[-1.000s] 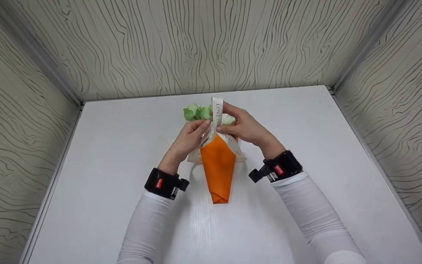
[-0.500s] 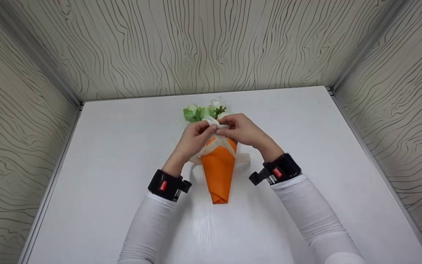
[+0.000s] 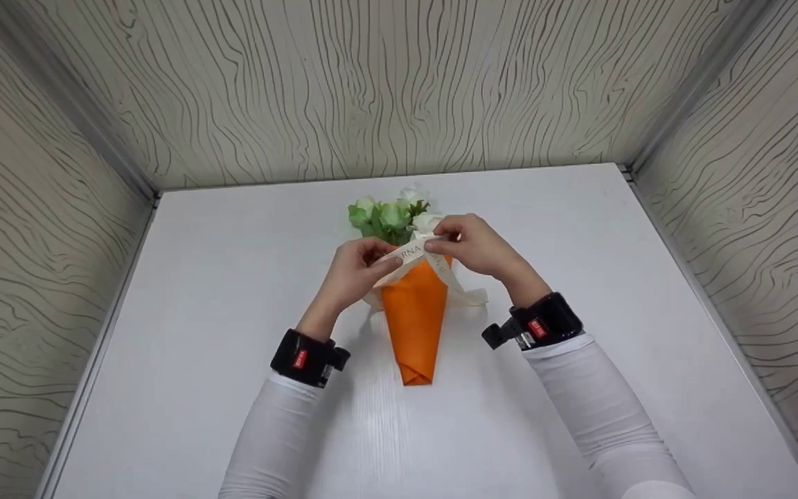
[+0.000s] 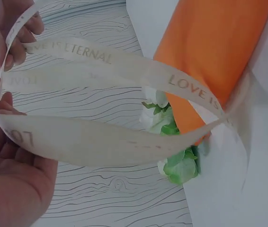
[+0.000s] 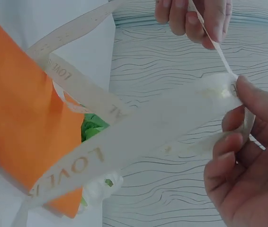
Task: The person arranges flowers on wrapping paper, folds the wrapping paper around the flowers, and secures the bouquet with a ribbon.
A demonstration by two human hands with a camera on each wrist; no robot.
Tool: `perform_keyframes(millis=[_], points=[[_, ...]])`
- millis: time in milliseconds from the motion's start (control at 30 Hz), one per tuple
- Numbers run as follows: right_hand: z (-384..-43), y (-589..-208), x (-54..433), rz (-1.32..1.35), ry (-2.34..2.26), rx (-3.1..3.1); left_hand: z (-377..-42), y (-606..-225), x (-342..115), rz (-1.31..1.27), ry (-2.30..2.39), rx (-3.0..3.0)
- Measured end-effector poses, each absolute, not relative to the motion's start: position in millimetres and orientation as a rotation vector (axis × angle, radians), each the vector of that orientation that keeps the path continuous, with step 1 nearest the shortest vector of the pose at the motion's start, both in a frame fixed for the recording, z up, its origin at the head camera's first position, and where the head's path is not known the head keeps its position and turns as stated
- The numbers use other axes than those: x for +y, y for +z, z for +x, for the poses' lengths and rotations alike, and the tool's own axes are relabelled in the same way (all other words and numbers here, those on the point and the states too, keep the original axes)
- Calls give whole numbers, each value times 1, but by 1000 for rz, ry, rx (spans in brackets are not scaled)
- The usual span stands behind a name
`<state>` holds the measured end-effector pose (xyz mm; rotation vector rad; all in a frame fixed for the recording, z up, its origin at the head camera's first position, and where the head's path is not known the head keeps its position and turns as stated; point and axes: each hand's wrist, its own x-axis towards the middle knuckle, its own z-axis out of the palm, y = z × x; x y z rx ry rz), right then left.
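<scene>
A bouquet in orange wrapping paper (image 3: pixel 414 326) lies on the white table, its narrow end toward me. White and green flowers (image 3: pixel 391 213) show at its far end. My left hand (image 3: pixel 361 269) pinches a cream ribbon (image 3: pixel 409 254) printed with lettering, above the paper's upper edge. On the other side, my right hand (image 3: pixel 476 244) pinches the same ribbon between thumb and fingers. A short stretch runs between the hands. In the left wrist view, the ribbon (image 4: pixel 96 142) forms long loops from my fingertips down to the orange paper (image 4: pixel 209 47).
The white table (image 3: pixel 191 333) reaches back to a wall (image 3: pixel 385 90) with a wood-grain pattern. Similar panels stand at the left and right. A loose ribbon end (image 3: pixel 472 299) sticks out to the right of the paper.
A second ago my right hand held a ribbon loop upright; then both hands met over the bunched ribbon. Now they have drawn apart, with ribbon stretched between them and more flowers showing.
</scene>
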<state>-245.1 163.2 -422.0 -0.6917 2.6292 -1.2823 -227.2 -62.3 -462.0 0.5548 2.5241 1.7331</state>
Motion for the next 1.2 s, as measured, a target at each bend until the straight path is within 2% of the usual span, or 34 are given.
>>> perform_keyframes(millis=[267, 800, 1000, 1200], points=[[-244, -424, 170, -679, -1295, 2706, -225, -464, -65, 527, 1732, 2525], [-248, -434, 166, -584, -1592, 2418, -227, -474, -64, 512, 1785, 2746], [-251, -440, 164, -540, -1745, 2235, -214, -480, -52, 443, 1782, 3064], [-252, -446, 160, -529, -1840, 2100, -200, -488, -36, 464, 1726, 2858]])
